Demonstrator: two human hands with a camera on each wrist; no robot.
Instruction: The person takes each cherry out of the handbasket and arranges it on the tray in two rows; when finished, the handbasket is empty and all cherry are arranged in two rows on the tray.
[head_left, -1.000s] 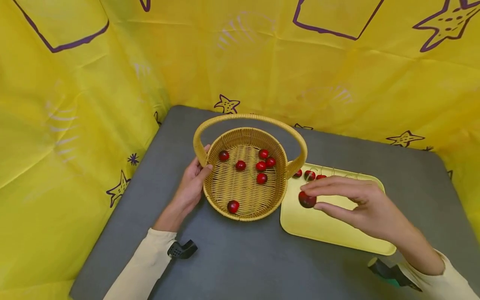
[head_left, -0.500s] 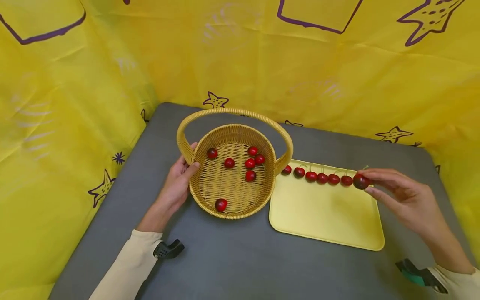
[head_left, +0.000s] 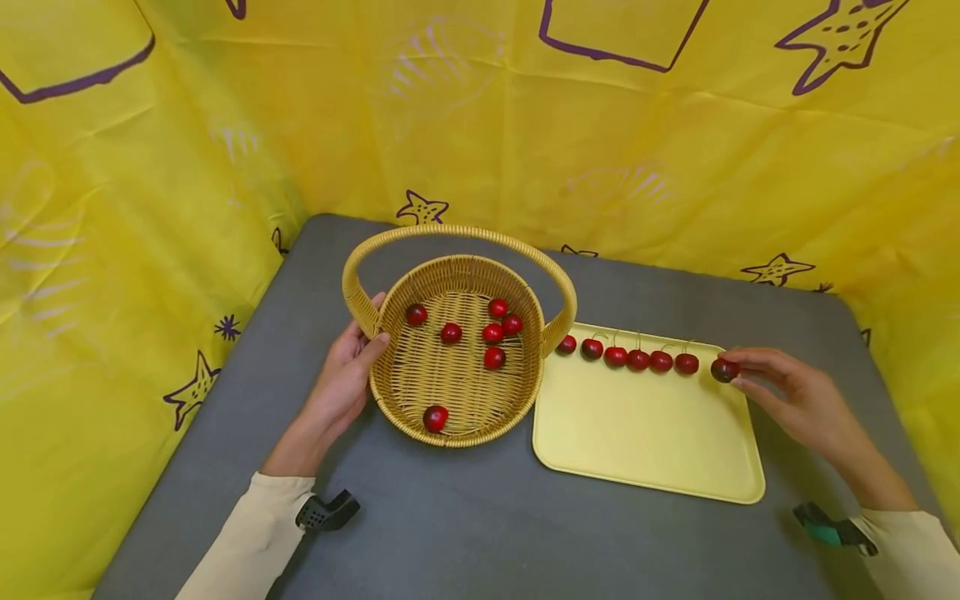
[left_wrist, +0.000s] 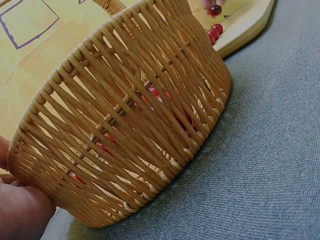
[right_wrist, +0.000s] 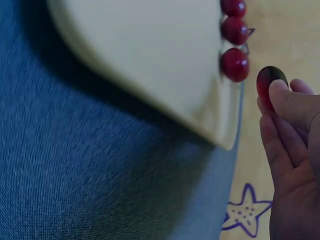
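My left hand (head_left: 341, 375) grips the left side of a round wicker basket (head_left: 386, 408), thumb by the rim near the foot of its arched handle (head_left: 457, 231). Several dark red cherries (head_left: 451, 333) lie scattered on the basket's floor. Over the far right corner of a yellow tray (head_left: 645, 433), my right hand (head_left: 806, 408) pinches one cherry (head_left: 724, 370) between thumb and fingers. In the right wrist view that cherry (right_wrist: 269, 85) appears apart from the others. A row of several cherries (head_left: 637, 360) with stems lies along the tray's far edge.
Grey cloth (head_left: 465, 533) covers the table beneath basket and tray. Yellow fabric (head_left: 465, 125) with purple drawings hangs at the back and sides. The basket's right side and handle foot stand close against the tray's left edge.
My right hand has carried its cherry rightward from the tray's left part to the right end of the row. My left hand keeps its grip on the basket; the whole view has shifted somewhat.
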